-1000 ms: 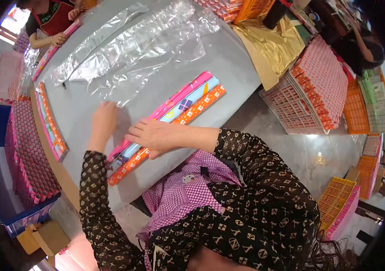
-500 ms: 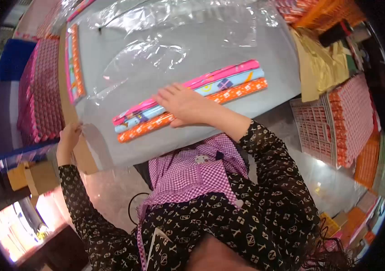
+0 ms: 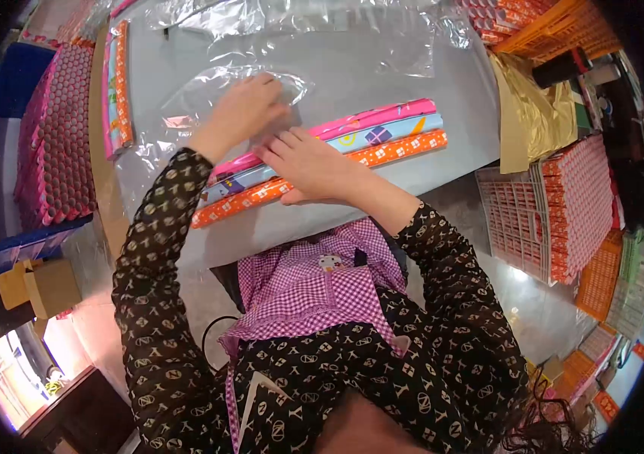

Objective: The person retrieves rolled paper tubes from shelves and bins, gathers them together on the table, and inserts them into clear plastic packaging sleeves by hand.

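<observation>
From my remote seat I see a thin black blouse printed with pale letters and emblems, its left sleeve and right sleeve gathered at the cuffs. Over it I make out a purple-and-white checked apron, a white cartoon face near its twelve o'clock.

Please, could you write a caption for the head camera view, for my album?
Right hand on pink, blue and orange rolls, left hand near clear film, at a grey table.
</observation>
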`<state>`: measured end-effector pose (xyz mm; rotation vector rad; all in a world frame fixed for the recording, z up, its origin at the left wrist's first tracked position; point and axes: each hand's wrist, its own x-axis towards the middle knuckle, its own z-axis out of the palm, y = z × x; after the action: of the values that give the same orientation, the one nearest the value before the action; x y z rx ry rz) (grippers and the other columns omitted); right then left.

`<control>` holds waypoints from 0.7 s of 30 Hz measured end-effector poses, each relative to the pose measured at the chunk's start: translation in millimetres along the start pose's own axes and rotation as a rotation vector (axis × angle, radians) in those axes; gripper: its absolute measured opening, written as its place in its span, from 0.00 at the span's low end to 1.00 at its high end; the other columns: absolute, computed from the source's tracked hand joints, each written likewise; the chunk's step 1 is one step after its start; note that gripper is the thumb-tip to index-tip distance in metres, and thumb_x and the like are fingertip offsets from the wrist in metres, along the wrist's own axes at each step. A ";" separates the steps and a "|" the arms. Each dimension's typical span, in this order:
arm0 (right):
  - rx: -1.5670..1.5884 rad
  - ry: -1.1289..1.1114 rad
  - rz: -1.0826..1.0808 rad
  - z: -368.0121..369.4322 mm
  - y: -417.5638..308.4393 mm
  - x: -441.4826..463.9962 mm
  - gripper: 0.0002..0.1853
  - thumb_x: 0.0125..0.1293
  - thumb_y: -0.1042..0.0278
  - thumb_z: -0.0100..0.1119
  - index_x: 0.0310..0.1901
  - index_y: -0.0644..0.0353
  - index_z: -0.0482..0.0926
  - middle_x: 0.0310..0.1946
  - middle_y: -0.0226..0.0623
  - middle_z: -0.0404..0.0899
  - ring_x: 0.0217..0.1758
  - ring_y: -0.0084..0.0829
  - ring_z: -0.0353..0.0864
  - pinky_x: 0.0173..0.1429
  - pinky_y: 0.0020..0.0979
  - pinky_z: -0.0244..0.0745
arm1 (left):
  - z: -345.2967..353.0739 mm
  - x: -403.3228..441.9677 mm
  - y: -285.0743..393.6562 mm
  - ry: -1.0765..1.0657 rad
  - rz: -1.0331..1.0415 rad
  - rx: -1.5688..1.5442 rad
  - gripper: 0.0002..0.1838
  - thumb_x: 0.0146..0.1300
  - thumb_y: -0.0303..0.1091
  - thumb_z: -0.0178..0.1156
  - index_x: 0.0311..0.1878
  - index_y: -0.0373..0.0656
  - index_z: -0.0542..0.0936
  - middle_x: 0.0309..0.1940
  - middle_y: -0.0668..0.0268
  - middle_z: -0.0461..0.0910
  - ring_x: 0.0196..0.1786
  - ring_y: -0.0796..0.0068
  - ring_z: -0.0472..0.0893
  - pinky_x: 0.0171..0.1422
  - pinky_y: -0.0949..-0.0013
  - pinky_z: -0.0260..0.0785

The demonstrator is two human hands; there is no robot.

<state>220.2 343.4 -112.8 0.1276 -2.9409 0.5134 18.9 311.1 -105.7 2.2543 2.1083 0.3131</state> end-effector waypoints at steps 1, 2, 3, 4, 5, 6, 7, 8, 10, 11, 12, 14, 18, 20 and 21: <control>0.008 0.017 0.004 0.0 0.2 -0.1 0.47 0.45 0.50 0.76 0.63 0.70 0.68 0.54 0.44 0.73 0.59 0.44 0.70 0.67 0.40 0.64 | 6.8 7.6 6.0 0.019 0.004 0.042 0.18 0.63 0.41 0.63 0.49 0.37 0.78 0.48 0.54 0.78 0.46 0.48 0.79 0.52 0.54 0.73; 0.007 0.018 0.004 -0.8 0.2 -0.9 0.47 0.45 0.50 0.76 0.63 0.70 0.68 0.54 0.44 0.73 0.59 0.44 0.70 0.67 0.40 0.64 | 11.4 12.9 9.7 0.019 0.006 0.043 0.18 0.63 0.41 0.63 0.49 0.37 0.78 0.48 0.54 0.78 0.46 0.48 0.79 0.52 0.54 0.73; 0.003 0.034 -0.004 -1.8 -0.4 -1.7 0.47 0.45 0.50 0.76 0.63 0.70 0.68 0.53 0.44 0.73 0.59 0.43 0.70 0.67 0.40 0.64 | 15.6 17.1 13.1 -0.017 -0.016 0.117 0.20 0.62 0.42 0.64 0.50 0.38 0.78 0.50 0.54 0.77 0.47 0.48 0.79 0.53 0.54 0.73; 0.000 0.052 -0.012 -2.9 -0.3 -2.2 0.47 0.45 0.50 0.76 0.63 0.70 0.68 0.52 0.44 0.73 0.60 0.43 0.70 0.67 0.40 0.64 | 17.1 19.8 14.7 -0.055 -0.037 0.191 0.21 0.61 0.44 0.65 0.51 0.39 0.77 0.52 0.54 0.76 0.47 0.47 0.79 0.53 0.53 0.74; 0.001 0.057 -0.011 -4.2 0.0 -2.5 0.47 0.45 0.50 0.76 0.63 0.70 0.68 0.52 0.44 0.73 0.60 0.43 0.70 0.67 0.40 0.64 | 19.3 20.3 13.8 -0.058 -0.034 0.195 0.21 0.61 0.44 0.65 0.51 0.39 0.77 0.52 0.54 0.76 0.47 0.47 0.79 0.53 0.53 0.74; 0.008 0.049 -0.013 -5.5 -0.1 -2.7 0.47 0.45 0.50 0.75 0.63 0.70 0.68 0.53 0.44 0.73 0.59 0.43 0.70 0.67 0.40 0.64 | 22.8 19.6 12.1 -0.026 -0.026 0.174 0.21 0.61 0.43 0.65 0.51 0.38 0.78 0.51 0.53 0.77 0.47 0.48 0.80 0.53 0.54 0.74; 0.015 0.041 -0.017 -6.0 -0.4 -2.5 0.47 0.45 0.50 0.75 0.64 0.70 0.68 0.53 0.44 0.73 0.59 0.43 0.70 0.67 0.40 0.64 | 27.3 18.0 8.3 0.005 -0.019 0.154 0.20 0.61 0.42 0.65 0.50 0.38 0.79 0.49 0.53 0.79 0.46 0.49 0.80 0.52 0.55 0.75; 0.016 0.048 -0.021 -5.4 -0.1 -1.8 0.47 0.45 0.50 0.75 0.64 0.70 0.68 0.53 0.44 0.73 0.59 0.43 0.70 0.67 0.40 0.64 | 31.7 16.4 -0.6 0.004 -0.020 0.162 0.20 0.61 0.42 0.65 0.50 0.38 0.79 0.49 0.53 0.79 0.46 0.49 0.80 0.52 0.55 0.75; 0.027 0.024 -0.022 -2.8 2.1 -1.7 0.47 0.46 0.51 0.75 0.64 0.71 0.67 0.54 0.46 0.73 0.59 0.43 0.71 0.67 0.40 0.65 | 32.2 11.1 -22.6 0.095 -0.159 -0.107 0.14 0.64 0.37 0.61 0.47 0.38 0.80 0.40 0.55 0.82 0.41 0.58 0.82 0.47 0.59 0.76; 0.025 0.028 -0.027 -0.8 2.3 -2.9 0.47 0.46 0.51 0.75 0.64 0.71 0.67 0.54 0.46 0.73 0.59 0.43 0.71 0.67 0.40 0.65 | 16.1 8.0 -25.7 0.097 -0.160 -0.101 0.14 0.64 0.37 0.61 0.47 0.38 0.80 0.40 0.55 0.82 0.41 0.58 0.82 0.47 0.59 0.76; 0.005 0.075 -0.027 1.5 1.9 -4.3 0.46 0.46 0.51 0.75 0.63 0.71 0.68 0.55 0.46 0.73 0.60 0.44 0.71 0.67 0.40 0.65 | -4.7 4.0 -32.8 0.077 -0.381 -0.448 0.12 0.65 0.35 0.59 0.46 0.37 0.80 0.36 0.59 0.82 0.38 0.63 0.82 0.44 0.63 0.75; -0.019 0.128 -0.060 -0.6 0.9 -2.4 0.45 0.47 0.51 0.74 0.63 0.71 0.68 0.56 0.47 0.73 0.61 0.44 0.71 0.68 0.40 0.65 | -48.8 -11.6 -51.5 0.135 -0.645 -0.847 0.11 0.65 0.35 0.56 0.43 0.38 0.80 0.27 0.65 0.79 0.32 0.73 0.80 0.39 0.69 0.72; 0.035 0.019 -0.046 -1.3 0.4 -0.2 0.45 0.48 0.51 0.73 0.65 0.69 0.66 0.59 0.49 0.72 0.65 0.46 0.70 0.69 0.41 0.65 | -143.9 -81.7 -91.7 0.436 -0.790 -0.913 0.12 0.65 0.37 0.57 0.42 0.38 0.81 0.24 0.71 0.76 0.26 0.78 0.76 0.31 0.71 0.68; 0.059 0.037 -0.014 2.0 0.8 0.1 0.45 0.49 0.52 0.72 0.65 0.70 0.65 0.60 0.49 0.71 0.65 0.47 0.69 0.69 0.42 0.64 | -186.2 -147.9 -166.5 0.533 -0.822 -1.013 0.09 0.67 0.40 0.59 0.40 0.46 0.83 0.24 0.73 0.75 0.25 0.79 0.74 0.28 0.71 0.68; 0.060 -0.003 -0.014 -5.4 -1.9 0.6 0.46 0.49 0.52 0.72 0.66 0.70 0.65 0.61 0.50 0.70 0.66 0.48 0.68 0.70 0.42 0.64 | -216.0 -188.6 -207.6 0.611 -0.928 -1.019 0.08 0.67 0.40 0.60 0.39 0.48 0.83 0.25 0.76 0.76 0.26 0.79 0.75 0.28 0.72 0.68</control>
<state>220.6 343.5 -107.1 0.1561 -2.9266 0.6004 -233.2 116.4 48.7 0.5759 2.1200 1.6204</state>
